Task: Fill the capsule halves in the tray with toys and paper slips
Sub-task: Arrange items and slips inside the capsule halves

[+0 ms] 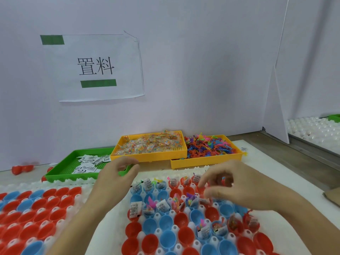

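The right hand (237,184) is hovering over the capsule tray (185,218), its fingers curling around a small toy (223,180). The left hand (117,179) is hanging loosely curled, holding nothing, just in front of the green slip tray (60,172).

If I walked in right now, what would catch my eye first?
Probably the white tray in front, packed with red and blue capsule halves, some already holding toys and paper slips. Both hands, left hand and right hand, hover over it. Behind, against the wall, sit a green bin of slips and two yellow bins of toys.
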A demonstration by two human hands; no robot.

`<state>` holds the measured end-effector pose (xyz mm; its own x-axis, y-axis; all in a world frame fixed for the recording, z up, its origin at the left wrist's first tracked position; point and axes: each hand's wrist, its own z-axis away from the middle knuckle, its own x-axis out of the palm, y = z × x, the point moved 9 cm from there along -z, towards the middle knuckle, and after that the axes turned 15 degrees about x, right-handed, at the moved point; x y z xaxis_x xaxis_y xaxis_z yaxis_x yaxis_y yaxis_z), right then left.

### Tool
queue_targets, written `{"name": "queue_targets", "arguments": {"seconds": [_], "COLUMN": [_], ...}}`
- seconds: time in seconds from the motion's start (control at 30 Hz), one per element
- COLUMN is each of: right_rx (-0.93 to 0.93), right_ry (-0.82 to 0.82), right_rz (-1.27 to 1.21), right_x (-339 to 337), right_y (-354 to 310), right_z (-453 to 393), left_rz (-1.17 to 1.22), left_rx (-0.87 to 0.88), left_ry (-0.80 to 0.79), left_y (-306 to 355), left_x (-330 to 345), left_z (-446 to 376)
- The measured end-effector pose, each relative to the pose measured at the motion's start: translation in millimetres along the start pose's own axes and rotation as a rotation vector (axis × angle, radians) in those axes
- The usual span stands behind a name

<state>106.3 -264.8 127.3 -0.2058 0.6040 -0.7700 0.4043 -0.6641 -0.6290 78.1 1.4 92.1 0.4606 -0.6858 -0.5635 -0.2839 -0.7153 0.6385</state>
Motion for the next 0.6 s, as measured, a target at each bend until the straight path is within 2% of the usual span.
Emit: {"name": "queue_targets", "arguments": {"seconds": [0.03, 0.13, 0.23, 0.3, 0.4, 0.6], "right_rx": [0.015, 0.157, 0.342, 0.438, 0.458, 0.432], "right_ry": [0.015, 0.293, 0.362, 0.331, 0.284, 0.363], "right_rz": [-0.073, -0.089, -0.077, -0.088, -0.057, -0.115], "right_x": [3, -34, -28, -25, -8, -9], "right_y": [9, 63, 109, 133, 138, 134], "right_z": [10, -4, -13, -16, -18, -17], "left_rz": [0.037, 0.112, 0.212, 0.268, 0.304, 0.353], "left_rx": [-0.046, -0.131, -0.228, -0.270, -0.272, -0.307], "left_ry": [0.068, 0.190, 0.277, 0.304, 0.325, 0.341], "left_y": [-7, -26, -42, -46, -51, -61], "left_x": [-3, -3, 6, 15, 20, 19], "left_z": [5, 27, 43, 49, 48, 51]}}
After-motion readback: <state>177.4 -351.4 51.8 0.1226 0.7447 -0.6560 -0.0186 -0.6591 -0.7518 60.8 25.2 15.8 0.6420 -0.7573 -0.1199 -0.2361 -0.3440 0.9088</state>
